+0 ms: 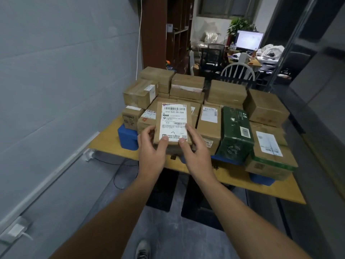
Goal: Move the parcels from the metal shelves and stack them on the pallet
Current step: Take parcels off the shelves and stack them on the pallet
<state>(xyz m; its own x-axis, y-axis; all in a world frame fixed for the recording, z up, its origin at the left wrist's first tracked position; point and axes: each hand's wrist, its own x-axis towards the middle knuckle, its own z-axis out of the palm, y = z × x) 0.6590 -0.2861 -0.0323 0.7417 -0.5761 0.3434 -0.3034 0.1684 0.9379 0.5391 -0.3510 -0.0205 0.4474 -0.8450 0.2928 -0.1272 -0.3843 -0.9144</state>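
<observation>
Between both hands (152, 146) (196, 146), thumbs up: parcel (173, 122).

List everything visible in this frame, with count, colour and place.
Flat brown cardboard parcel with white shipping label: one, brown and white, held over the stack's near side.
Brown cardboard parcels: many, exact count unclear, brown, stacked on the pallet.
Dark green carton: one, green, right of centre in the stack.
Blue plastic pallet: one, blue, under the parcels.
Yellow wooden board: one, yellow, beneath the pallet.
Lit computer monitor: one, white screen, far background right.
White spindle-back chair: one, white, behind the stack.
Green potted plant: one, green, behind the monitor.
Left hand: one, grips the held parcel's left edge.
Right hand: one, grips its right edge.
</observation>
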